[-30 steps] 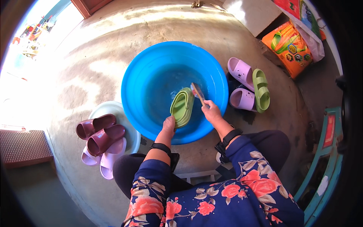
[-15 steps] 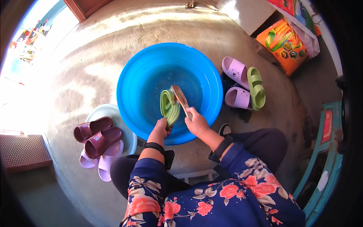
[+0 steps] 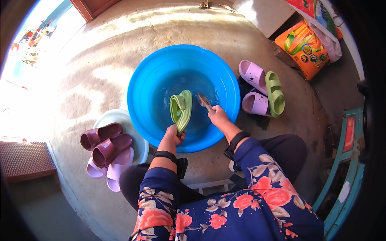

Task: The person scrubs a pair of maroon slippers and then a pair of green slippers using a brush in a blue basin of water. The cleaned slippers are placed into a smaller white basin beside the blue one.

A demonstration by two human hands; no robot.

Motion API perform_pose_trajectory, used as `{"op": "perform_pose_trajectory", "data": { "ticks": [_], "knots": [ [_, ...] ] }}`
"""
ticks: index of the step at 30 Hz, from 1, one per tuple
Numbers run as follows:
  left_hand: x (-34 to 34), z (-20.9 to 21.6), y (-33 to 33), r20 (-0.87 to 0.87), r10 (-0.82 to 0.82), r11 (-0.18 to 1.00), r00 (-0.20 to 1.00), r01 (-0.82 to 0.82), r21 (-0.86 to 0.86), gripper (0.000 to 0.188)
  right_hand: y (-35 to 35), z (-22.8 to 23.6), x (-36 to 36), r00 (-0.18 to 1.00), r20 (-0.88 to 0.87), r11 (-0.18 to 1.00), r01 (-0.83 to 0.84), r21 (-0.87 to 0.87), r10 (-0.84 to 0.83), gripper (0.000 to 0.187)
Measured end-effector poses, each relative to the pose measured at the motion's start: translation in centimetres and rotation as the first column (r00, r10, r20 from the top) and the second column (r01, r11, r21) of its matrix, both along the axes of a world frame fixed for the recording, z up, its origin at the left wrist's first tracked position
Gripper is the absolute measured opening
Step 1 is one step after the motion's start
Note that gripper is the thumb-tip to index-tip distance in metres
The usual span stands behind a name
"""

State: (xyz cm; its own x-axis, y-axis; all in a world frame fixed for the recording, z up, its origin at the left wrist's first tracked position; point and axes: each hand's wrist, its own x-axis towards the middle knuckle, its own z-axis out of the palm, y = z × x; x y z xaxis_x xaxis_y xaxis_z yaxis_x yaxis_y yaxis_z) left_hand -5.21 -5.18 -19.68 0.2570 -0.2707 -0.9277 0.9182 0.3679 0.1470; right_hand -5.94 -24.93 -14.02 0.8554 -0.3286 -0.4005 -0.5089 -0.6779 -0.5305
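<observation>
A large blue basin [image 3: 140, 116] with water in its bottom stands on the floor in front of me. Over it my left hand [image 3: 175, 135] grips a green sandal [image 3: 183, 114] by its near end, with the sole turned to the right. My right hand [image 3: 219, 116] is closed round a wooden-handled brush [image 3: 205, 102]. The brush's head reaches down to the water, a little right of the sandal and apart from it. Its bristle side is hardly visible.
Right of the basin lie lilac slippers [image 3: 256, 103] and another green sandal [image 3: 276, 96]. On the left, maroon slippers [image 3: 112, 149] and lilac slippers [image 3: 114, 172] rest at a pale basin [image 3: 140, 138]. An orange bag [image 3: 302, 48] stands far right, a teal frame [image 3: 341, 176] near right.
The brush has moved off the sandal, to the right and down toward the water. My left hand keeps the sandal in nearly the same place.
</observation>
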Motion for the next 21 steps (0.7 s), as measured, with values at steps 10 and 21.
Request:
{"op": "perform_pose_trajectory", "data": {
  "ticks": [10, 21],
  "knots": [
    [0.0, 0.2, -0.2, -0.009, -0.025, 0.997, 1.000, 0.026, 0.070, 0.021, 3.5, 4.2, -2.9, 0.956, 0.150, 0.968, -0.250, -0.040, 0.253, 0.035],
    [-0.2, 0.9, -0.5, 0.045, -0.047, 0.994, 0.998, 0.042, 0.099, 0.021, 4.8, 6.5, -5.8, 0.964, 0.141, 0.974, -0.228, 0.001, 0.226, 0.032]
  ]
}}
